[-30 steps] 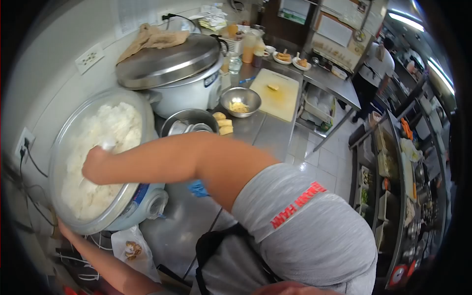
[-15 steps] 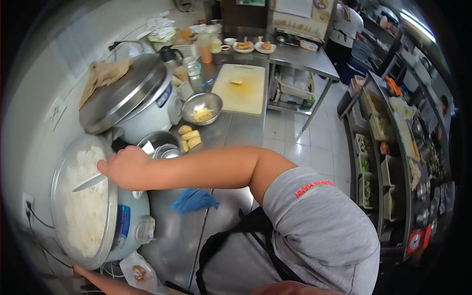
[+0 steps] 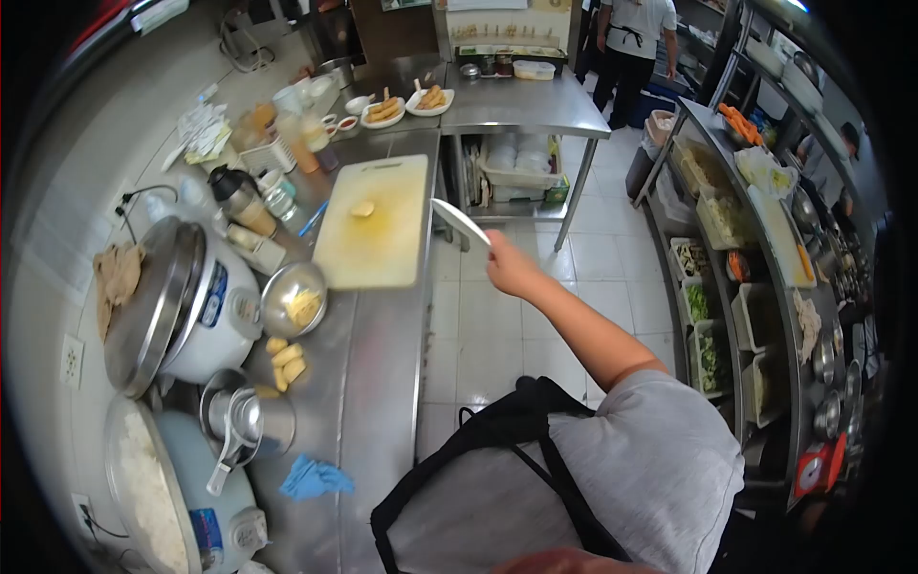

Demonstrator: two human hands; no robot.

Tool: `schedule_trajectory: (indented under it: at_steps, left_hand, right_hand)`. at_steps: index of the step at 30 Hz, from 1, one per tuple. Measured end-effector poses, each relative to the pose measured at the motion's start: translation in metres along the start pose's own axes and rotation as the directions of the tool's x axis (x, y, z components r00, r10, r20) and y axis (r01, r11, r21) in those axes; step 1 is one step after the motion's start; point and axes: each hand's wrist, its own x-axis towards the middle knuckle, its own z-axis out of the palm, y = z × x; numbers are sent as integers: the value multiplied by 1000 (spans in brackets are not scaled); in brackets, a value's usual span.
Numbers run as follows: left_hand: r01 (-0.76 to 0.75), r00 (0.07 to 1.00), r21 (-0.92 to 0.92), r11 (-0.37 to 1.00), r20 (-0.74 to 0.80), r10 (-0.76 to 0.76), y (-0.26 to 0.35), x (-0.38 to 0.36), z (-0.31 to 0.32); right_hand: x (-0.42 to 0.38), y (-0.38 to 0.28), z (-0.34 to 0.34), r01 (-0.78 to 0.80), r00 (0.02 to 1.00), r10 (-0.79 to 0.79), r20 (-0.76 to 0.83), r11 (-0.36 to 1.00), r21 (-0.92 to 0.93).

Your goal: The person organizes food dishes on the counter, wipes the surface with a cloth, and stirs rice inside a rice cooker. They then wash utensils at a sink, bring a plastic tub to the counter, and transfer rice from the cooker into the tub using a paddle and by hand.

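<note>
My right hand is closed round the handle end of a knife, its pale blade pointing up and left near the cutting board's right edge. The hand is over the floor side of the counter. On the yellow-stained cutting board lies one small yellow piece. Left of the board, a metal bowl holds yellow shreds, and several yellow pieces lie below it on the steel. My left hand is out of view.
Rice cookers and an open rice container stand at the left. A blue cloth lies on the counter. Plates of fried food stand behind. A shelf rack is at right; a person stands beyond.
My right hand and the knife have moved from over the rice to the right of the cutting board. My left hand has gone out of view. The view has shifted rightward.
</note>
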Motion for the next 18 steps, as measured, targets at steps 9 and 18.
schedule_trajectory:
  at_steps: [9, 18]
  left_hand:
    - [28, 1000, -41, 999, 3, -28, 116, -180, 55]
    - [171, 984, -41, 984, 58, -169, 145, -288, 115]
  right_hand:
    - [88, 176, -109, -2, 994, -2, -105, 999, -40]
    - [141, 260, -104, -62, 997, 59, 41, 995, 75]
